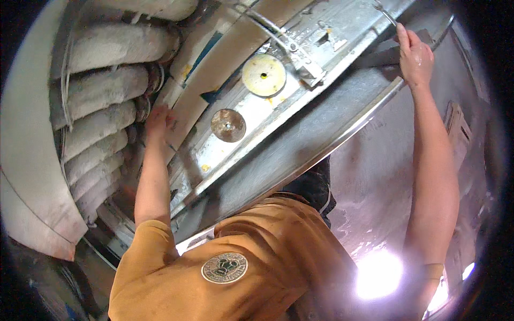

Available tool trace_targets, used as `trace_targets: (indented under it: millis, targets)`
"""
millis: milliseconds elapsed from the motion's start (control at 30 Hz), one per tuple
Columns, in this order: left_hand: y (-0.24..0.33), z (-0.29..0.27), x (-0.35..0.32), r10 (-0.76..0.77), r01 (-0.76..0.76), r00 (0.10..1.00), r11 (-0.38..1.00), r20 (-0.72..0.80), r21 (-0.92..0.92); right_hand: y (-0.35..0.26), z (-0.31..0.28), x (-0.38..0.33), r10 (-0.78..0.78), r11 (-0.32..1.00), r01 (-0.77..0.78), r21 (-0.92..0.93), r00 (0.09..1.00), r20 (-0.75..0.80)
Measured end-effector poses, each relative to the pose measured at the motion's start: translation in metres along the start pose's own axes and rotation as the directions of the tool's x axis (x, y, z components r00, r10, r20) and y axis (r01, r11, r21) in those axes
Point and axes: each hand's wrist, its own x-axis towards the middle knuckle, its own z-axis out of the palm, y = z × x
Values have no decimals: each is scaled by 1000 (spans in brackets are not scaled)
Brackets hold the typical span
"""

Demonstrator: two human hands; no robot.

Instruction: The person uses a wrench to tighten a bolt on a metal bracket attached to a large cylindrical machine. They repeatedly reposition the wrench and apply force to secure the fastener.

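Observation:
At the upper right, my right hand (416, 60) is closed round the end of a thin metal lever (386, 15), which slants up and left over the machine. My left hand (157, 124) reaches in at the left, against the edge of a long pale strip (184, 109) that lies along the machine bed. Its fingers are blurred and partly hidden, so their grip is unclear. Between my arms, a pale yellow disc (257, 80) with a centre hole and a smaller brown, worn disc (228, 132) lie on the metal bed (214, 155).
Thick, dusty ribbed rolls (101, 85) stand in a row left of my left hand, beside a pale curved panel (32, 160). A metal bracket with a rod (305, 67) rises from the bed. A metal-edged ledge (342, 142) runs diagonally before my body. Glare shows at lower right.

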Motion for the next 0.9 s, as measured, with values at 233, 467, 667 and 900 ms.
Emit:
trace_targets:
  millis: [233,467,667,900]
  targets:
    - [-148,-35,-43,-99,116,986,985,-137,129,-2,-2,3,23,1000,-23,0,1000,2]
    - [-194,-60,5,263,-162,962,758,-70,632,6,5,8,104,986,-115,125,991,89]
    - [-161,-31,16,236,-122,964,800,-122,588,30,13,15,121,985,-135,109,985,122]
    - [-161,-28,33,192,-89,969,861,-157,501,18,12,13,117,992,-120,35,988,97]
